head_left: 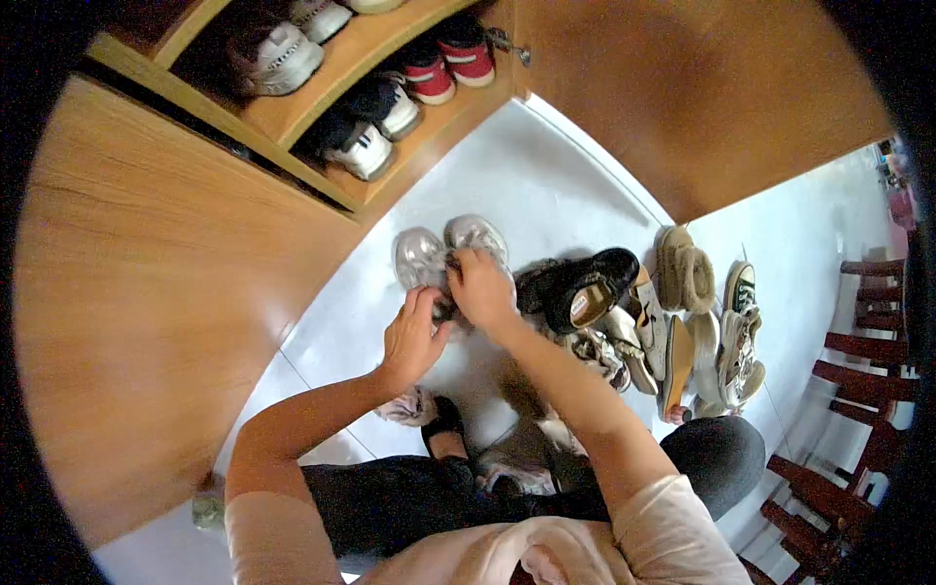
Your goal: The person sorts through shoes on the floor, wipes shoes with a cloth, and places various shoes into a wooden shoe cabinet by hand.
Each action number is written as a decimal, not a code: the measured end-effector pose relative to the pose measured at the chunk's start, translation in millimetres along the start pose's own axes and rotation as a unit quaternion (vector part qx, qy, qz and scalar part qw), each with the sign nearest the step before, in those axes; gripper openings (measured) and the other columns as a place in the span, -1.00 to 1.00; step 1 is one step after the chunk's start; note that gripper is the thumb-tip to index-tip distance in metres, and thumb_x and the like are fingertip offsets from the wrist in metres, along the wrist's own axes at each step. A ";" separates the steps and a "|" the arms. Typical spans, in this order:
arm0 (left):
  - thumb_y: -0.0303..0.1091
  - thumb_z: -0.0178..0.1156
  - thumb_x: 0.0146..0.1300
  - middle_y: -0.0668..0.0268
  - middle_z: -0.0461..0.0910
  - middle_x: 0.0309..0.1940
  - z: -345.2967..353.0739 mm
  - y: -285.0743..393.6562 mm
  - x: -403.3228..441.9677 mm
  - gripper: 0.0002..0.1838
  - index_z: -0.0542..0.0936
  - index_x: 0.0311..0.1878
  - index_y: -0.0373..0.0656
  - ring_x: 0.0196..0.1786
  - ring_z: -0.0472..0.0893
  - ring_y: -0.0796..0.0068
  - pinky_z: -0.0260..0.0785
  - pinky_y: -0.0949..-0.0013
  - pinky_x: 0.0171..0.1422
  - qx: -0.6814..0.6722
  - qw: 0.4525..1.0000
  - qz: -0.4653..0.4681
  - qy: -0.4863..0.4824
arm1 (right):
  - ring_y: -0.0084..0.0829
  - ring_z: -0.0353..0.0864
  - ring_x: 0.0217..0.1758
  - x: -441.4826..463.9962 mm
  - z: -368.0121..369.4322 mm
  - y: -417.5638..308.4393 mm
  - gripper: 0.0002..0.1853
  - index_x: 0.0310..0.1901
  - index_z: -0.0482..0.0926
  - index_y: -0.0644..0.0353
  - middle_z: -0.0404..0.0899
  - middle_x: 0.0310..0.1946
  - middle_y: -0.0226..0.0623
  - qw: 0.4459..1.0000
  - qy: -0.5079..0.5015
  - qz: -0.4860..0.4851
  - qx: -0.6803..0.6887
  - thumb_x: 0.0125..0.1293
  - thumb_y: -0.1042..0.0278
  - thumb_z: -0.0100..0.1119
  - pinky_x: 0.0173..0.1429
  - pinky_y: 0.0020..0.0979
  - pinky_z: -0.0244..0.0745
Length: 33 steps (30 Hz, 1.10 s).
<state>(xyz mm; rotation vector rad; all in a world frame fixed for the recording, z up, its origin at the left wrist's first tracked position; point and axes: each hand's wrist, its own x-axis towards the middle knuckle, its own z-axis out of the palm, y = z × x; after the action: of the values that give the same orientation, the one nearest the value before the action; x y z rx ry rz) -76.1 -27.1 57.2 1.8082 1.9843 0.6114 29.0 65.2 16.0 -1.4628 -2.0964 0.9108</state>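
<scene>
A pair of pale, shiny grey shoes stands on the white floor in front of me, toes pointing away: the left shoe [419,255] and the right shoe [476,232]. My right hand [480,291] is closed, its fingers curled down at the openings of the pair and covering part of the right shoe. My left hand [413,339] bends its fingers around the heel end of the left shoe, close beside my right hand. The fingertips and the heels of both shoes are largely hidden.
Several shoes, among them a black shoe [590,292], a furry beige slipper [687,268] and a green sneaker [741,286], lie to the right. Ahead is an open cabinet with red sneakers [466,63] on a shelf [380,185]. A wooden door [702,107] stands beyond; dark wooden furniture [868,380] is at far right.
</scene>
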 end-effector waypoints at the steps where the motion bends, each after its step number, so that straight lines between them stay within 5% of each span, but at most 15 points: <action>1: -0.36 0.18 -0.02 0.11 0.36 -0.12 3.4 -1.6 7.7 -0.65 0.40 -0.12 -0.17 -0.16 0.50 0.07 0.41 0.12 -0.17 -0.004 1.000 0.005 0.009 | -0.07 0.50 -0.17 -12.7 -6.8 0.3 -0.67 -0.16 0.46 0.23 0.49 -0.22 -0.05 0.998 0.041 -0.037 -0.032 0.03 0.28 0.16 -0.12 -0.09 0.41; 3: -0.26 0.24 -0.09 0.12 0.34 -0.13 14.5 -10.1 20.9 -0.55 0.38 -0.10 -0.16 -0.16 0.50 0.04 0.41 0.11 -0.15 0.096 0.989 -0.053 -0.104 | -0.11 0.37 0.02 -36.9 -27.5 -3.6 -0.59 -0.10 0.42 0.21 0.38 -0.10 -0.14 0.990 -0.014 -0.031 -0.137 -0.03 0.33 0.19 0.02 -0.06 0.31; 5: -0.19 0.28 -0.14 0.10 0.33 -0.13 19.7 -19.2 27.9 -0.50 0.38 -0.11 -0.18 -0.21 0.52 -0.01 0.42 0.09 -0.16 0.101 0.991 -0.002 -0.082 | -0.12 0.23 0.20 -56.5 -15.0 24.9 -0.56 -0.06 0.39 0.23 0.29 0.07 -0.12 0.974 -0.059 -0.065 -0.211 -0.05 0.34 0.18 0.12 -0.04 0.20; 8: -0.09 0.27 -0.09 0.07 0.32 -0.06 8.1 -18.1 44.6 -0.48 0.47 -0.08 -0.20 -0.14 0.51 0.00 0.39 0.04 -0.07 0.052 0.980 -0.051 -0.187 | -0.15 0.14 0.28 -73.0 -10.7 47.6 -0.63 -0.09 0.42 0.20 0.19 0.20 -0.11 0.929 -0.031 -0.172 -0.325 0.02 0.34 0.12 0.14 -0.11 0.21; 11: -0.05 0.31 -0.12 0.03 0.26 0.06 -8.0 -30.9 20.7 -0.46 0.50 -0.11 -0.21 -0.06 0.47 -0.05 0.39 0.04 -0.02 0.000 0.982 -0.053 -0.184 | -0.16 0.07 0.33 -69.9 3.0 55.0 -0.73 -0.15 0.47 0.17 0.11 0.27 -0.14 0.921 -0.031 -0.144 -0.361 0.08 0.33 0.03 0.19 -0.10 0.16; 16: -0.19 0.38 -0.20 0.10 -0.06 0.35 36.7 -43.8 -10.0 -0.44 0.52 -0.05 -0.15 0.29 0.09 -0.24 0.28 -0.03 0.18 0.080 0.996 -0.003 -0.030 | -0.10 0.10 0.31 -60.8 10.2 42.1 -0.83 -0.32 0.54 0.16 0.21 0.21 -0.22 0.954 0.032 -0.113 -0.274 0.13 0.33 -0.02 0.19 -0.01 0.10; 23: -0.32 0.32 -0.17 0.11 0.00 0.35 50.4 -33.6 -9.3 -0.73 0.58 -0.34 -0.20 0.21 0.26 -0.15 0.33 0.16 0.13 -0.032 0.994 -0.036 0.094 | 0.00 0.12 0.30 -51.8 -11.2 15.3 -0.86 -0.35 0.54 0.13 0.19 0.25 -0.30 0.981 0.006 -0.086 -0.175 0.08 0.31 0.05 0.15 0.04 0.22; 25: -0.37 0.28 -0.15 0.09 0.08 0.32 9.4 -14.4 0.1 -0.80 0.57 -0.41 -0.22 0.18 0.31 -0.07 0.37 0.20 0.07 -0.017 0.996 0.034 0.078 | 0.02 0.18 0.27 -43.7 -26.8 2.2 -0.87 -0.37 0.50 0.17 0.19 0.24 -0.15 0.988 0.073 -0.105 -0.092 0.05 0.34 0.08 0.10 0.08 0.26; 27: -0.43 0.23 -0.14 0.06 0.12 0.29 -30.5 11.4 13.3 -0.84 0.53 -0.42 -0.24 0.14 0.34 -0.08 0.37 0.16 0.05 -0.037 0.989 0.061 0.131 | 0.11 0.21 0.23 -33.8 -72.7 -28.1 -0.79 -0.35 0.45 0.22 0.18 0.21 0.09 0.980 0.125 -0.152 0.036 -0.09 0.49 0.19 0.18 -0.07 0.25; 33: -0.42 0.26 -0.10 -0.15 0.11 0.27 -172.3 110.8 71.5 -0.76 0.44 -0.38 -0.29 0.31 0.15 -0.15 0.02 0.05 0.35 0.081 0.899 0.254 0.348 | 0.08 0.09 0.33 13.3 -191.0 -126.3 -0.81 -0.34 0.45 0.30 0.02 0.28 0.17 0.888 0.327 -0.307 0.098 -0.06 0.59 0.18 0.33 -0.21 0.04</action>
<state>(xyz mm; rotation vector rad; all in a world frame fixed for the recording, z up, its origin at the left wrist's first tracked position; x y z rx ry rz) -86.6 42.1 262.6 2.4885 1.9838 1.4677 68.6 100.5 239.1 -0.7515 -1.7026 0.2969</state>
